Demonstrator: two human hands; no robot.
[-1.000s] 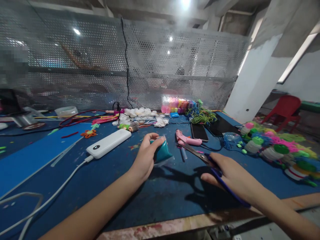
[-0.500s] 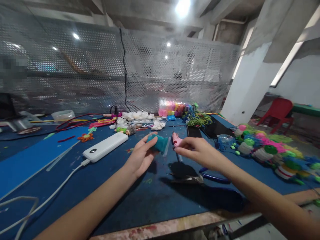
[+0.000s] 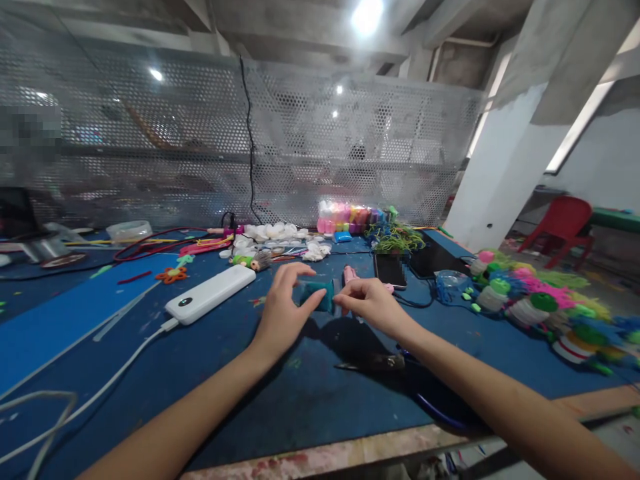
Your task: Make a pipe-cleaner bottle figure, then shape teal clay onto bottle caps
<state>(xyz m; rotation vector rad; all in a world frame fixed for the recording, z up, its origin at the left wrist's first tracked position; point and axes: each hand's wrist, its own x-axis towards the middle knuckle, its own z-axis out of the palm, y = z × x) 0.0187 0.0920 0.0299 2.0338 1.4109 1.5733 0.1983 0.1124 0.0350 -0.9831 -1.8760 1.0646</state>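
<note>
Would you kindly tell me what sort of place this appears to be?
Probably a craft workshop: the blue worktable bears scissors, a tangle of green yarn and an orange, flower-shaped ornament.

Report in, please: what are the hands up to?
Left hand holding teal packet. Right hand pinching its clear end. Scissors lying apart, nothing blocking the packet.

Holds a teal packet (image 3: 327,298) in the left hand (image 3: 283,308), pinching its end with the right hand (image 3: 374,308). Has scissors (image 3: 390,362) on that hand's near side, a glue gun (image 3: 349,273) just beyond it, a power bank (image 3: 213,295) left of the left hand.
</note>
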